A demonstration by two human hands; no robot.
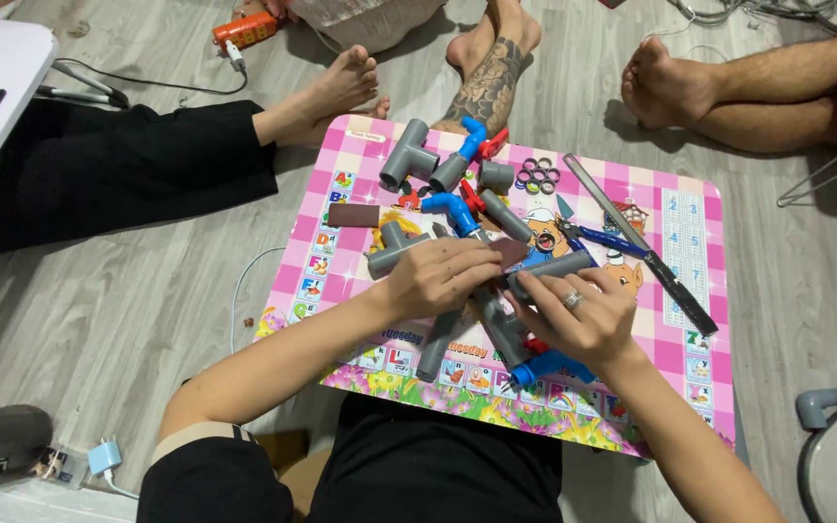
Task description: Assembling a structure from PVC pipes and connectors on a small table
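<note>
Head view: two hands [443,276] [581,315] on one grey pipe assembly [496,324].

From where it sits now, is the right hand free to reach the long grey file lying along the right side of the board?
Probably not straight away. The right hand is wrapped around a grey pipe, so it is occupied. The file itself lies uncovered just beyond it, with only the blue-handled pliers alongside.

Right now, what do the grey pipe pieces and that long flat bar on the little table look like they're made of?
Grey pipe pieces: likely rigid plastic, matte, uniform grey with moulded tee shapes. Long flat bar: probably metal, going by its pale silvery sheen; it runs into a black handle, material unclear.
</note>
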